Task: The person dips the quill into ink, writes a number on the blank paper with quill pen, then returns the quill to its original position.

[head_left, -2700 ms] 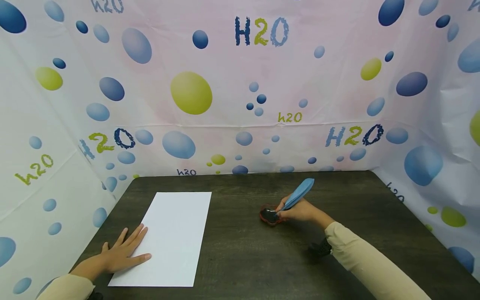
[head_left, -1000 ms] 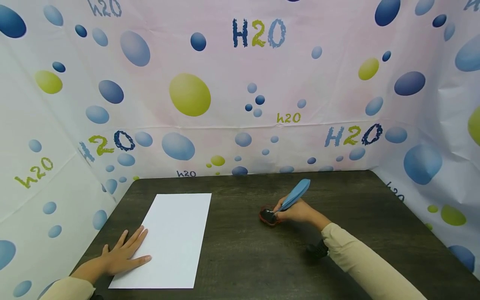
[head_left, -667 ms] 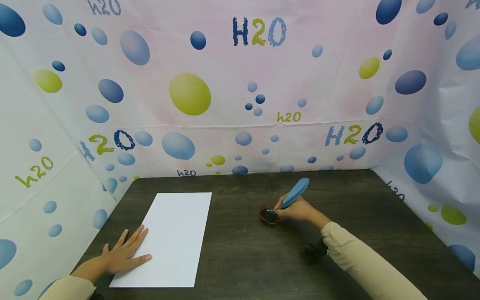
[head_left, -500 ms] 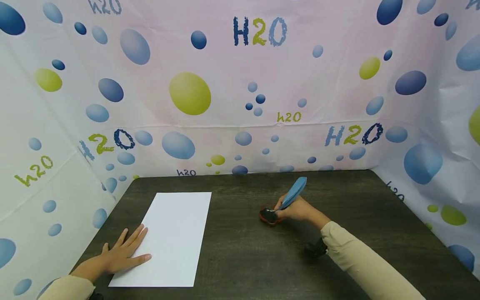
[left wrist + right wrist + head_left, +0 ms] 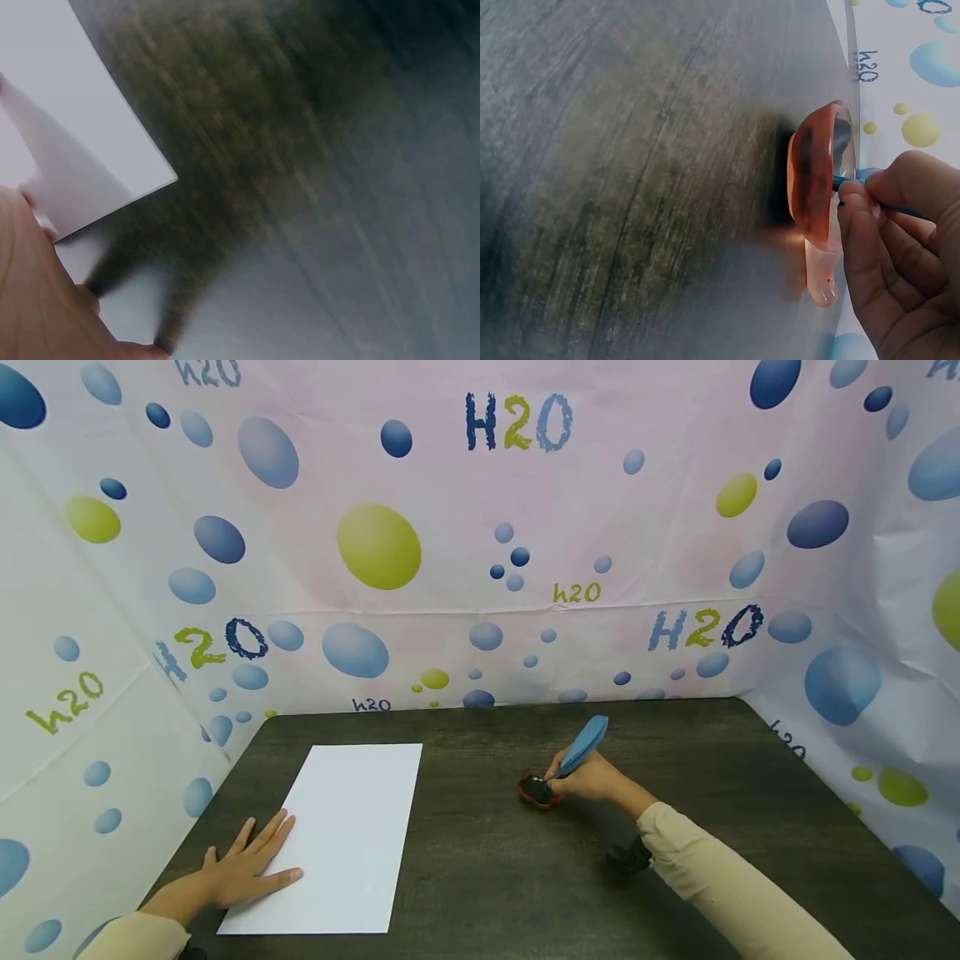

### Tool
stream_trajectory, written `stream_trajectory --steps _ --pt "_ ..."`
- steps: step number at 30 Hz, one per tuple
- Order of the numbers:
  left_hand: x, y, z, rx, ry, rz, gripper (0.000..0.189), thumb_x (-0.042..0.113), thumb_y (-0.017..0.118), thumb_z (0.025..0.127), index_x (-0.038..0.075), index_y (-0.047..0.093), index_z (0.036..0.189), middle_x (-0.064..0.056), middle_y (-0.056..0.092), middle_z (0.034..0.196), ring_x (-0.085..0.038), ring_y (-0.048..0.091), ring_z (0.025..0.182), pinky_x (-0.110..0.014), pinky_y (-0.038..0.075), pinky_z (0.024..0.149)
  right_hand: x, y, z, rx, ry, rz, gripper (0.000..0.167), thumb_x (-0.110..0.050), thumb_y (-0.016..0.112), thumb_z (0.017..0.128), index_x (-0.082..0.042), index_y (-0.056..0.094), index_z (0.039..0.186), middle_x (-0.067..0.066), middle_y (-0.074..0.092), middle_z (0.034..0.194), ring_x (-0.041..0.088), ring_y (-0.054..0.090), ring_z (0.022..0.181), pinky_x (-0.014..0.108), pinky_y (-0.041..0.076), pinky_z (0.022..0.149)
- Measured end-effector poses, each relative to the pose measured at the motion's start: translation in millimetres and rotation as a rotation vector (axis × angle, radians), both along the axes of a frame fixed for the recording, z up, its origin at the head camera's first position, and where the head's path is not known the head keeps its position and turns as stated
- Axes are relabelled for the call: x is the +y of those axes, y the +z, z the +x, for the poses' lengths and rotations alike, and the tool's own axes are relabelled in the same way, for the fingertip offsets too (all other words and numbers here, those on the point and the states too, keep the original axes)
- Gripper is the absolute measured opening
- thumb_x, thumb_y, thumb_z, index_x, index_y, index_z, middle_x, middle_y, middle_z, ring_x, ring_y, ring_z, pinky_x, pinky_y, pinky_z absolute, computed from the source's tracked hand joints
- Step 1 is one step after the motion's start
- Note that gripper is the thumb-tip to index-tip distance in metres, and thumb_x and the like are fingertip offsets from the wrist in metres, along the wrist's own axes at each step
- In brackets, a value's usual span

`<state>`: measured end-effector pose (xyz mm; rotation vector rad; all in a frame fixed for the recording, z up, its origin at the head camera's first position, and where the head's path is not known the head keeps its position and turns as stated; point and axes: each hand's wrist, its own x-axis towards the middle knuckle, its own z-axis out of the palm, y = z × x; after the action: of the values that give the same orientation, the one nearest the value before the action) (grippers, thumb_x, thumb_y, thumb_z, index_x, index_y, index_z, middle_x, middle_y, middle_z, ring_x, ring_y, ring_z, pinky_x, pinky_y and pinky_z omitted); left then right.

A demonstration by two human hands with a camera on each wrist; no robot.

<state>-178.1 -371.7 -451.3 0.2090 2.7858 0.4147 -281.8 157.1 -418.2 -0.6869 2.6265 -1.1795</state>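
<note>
My left hand [image 5: 243, 872] lies flat with spread fingers on the left edge of a blank white sheet of paper [image 5: 348, 835]. Its fingertips also show at the lower left of the left wrist view, by a corner of the paper. Between thumb and fingers, my right hand [image 5: 594, 779] pinches a blue feather quill pen [image 5: 583, 745], plume slanting up to the right. The quill's lower end is down in a small reddish translucent dish [image 5: 810, 180] with dark liquid inside. The dish's rim hides the tip in the right wrist view.
Both paper and dish are on a dark wood-grain table [image 5: 465, 877]. A white backdrop [image 5: 450, 468] printed with bubbles and H2O lettering rises behind and along both sides. Under the right forearm is a black wrist device [image 5: 630, 857].
The quill's plume has swung a little to the left and stands steeper, its lower end staying at the dish. My right hand has shifted slightly left. The left hand and paper stay put.
</note>
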Motion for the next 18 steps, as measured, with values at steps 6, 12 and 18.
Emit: stream_trajectory --steps 6,12,18 --pt "-6.4 -11.5 -1.7 0.041 -0.002 0.009 0.090 0.063 0.050 0.089 0.028 0.000 0.155 -0.008 -0.012 0.161 -0.059 -0.007 0.137 -0.084 -0.018 0.081 -1.4 -2.1 2.0 0.034 -0.027 -0.038 0.005 -0.007 0.070 0.083 -0.003 0.070 0.086 0.000 0.067 0.073 0.012 0.060 0.061 0.030 0.050 0.058" --pt "-7.7 -9.5 -2.6 0.009 -0.005 0.048 0.090 0.060 0.051 0.090 0.021 0.004 0.155 -0.011 -0.012 0.160 -0.060 -0.011 0.135 -0.083 -0.022 0.079 -11.7 3.2 5.7 0.103 -0.061 -0.128 0.009 -0.008 0.066 0.086 -0.002 0.070 0.091 0.002 0.066 0.069 0.014 0.057 0.054 0.028 0.047 0.049" --pt "-7.7 -13.9 -0.2 0.047 -0.007 0.048 0.090 0.062 0.051 0.089 0.028 0.000 0.155 -0.012 -0.009 0.161 -0.060 -0.009 0.136 -0.084 -0.020 0.080 -28.9 8.3 9.6 0.041 -0.047 -0.258 0.007 -0.006 0.068 0.086 -0.002 0.067 0.092 0.008 0.070 0.081 0.021 0.068 0.068 0.030 0.055 0.058"
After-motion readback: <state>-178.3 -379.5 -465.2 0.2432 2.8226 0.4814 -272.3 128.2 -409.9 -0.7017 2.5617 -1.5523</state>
